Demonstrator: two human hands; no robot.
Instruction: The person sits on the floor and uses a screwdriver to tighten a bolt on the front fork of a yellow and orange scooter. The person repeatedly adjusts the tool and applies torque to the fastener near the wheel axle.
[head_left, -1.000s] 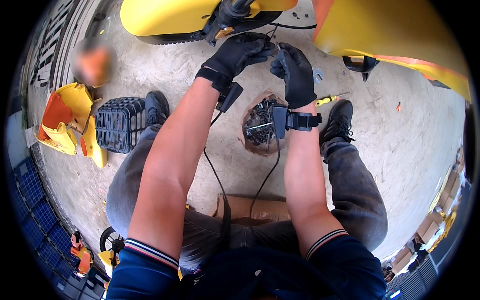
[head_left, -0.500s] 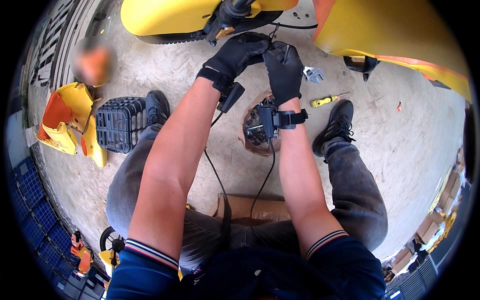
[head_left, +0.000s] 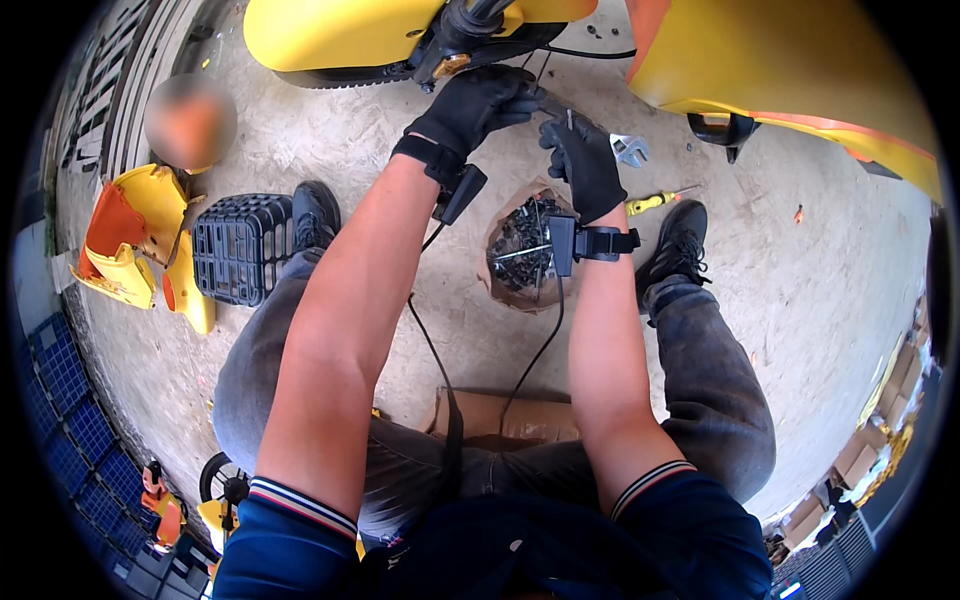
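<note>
Both my hands wear black gloves and work close together below the black steering column [head_left: 462,30] of a yellow vehicle. My left hand [head_left: 483,105] is closed, its fingers pinching at thin black strands [head_left: 541,72] that rise above the fingertips. Between the two hands shows a short dark strip [head_left: 552,104]; I cannot make out which hand grips it. My right hand [head_left: 583,165] is curled just to the right, and a slim metal tip [head_left: 570,118] sticks up out of its fingers. The rest of that metal piece is hidden by the glove.
A torn brown bag [head_left: 522,250] of dark screws and bolts lies between my feet. An adjustable wrench [head_left: 629,150] and a yellow screwdriver [head_left: 650,203] lie beside my right hand. At left are a black crate [head_left: 240,250] and yellow-orange panels [head_left: 150,240]; a yellow panel [head_left: 790,60] overhangs upper right.
My right hand has drawn away to the right and slightly toward me, opening a gap from the left hand. The bag of screws is now less covered. My left hand has barely moved.
</note>
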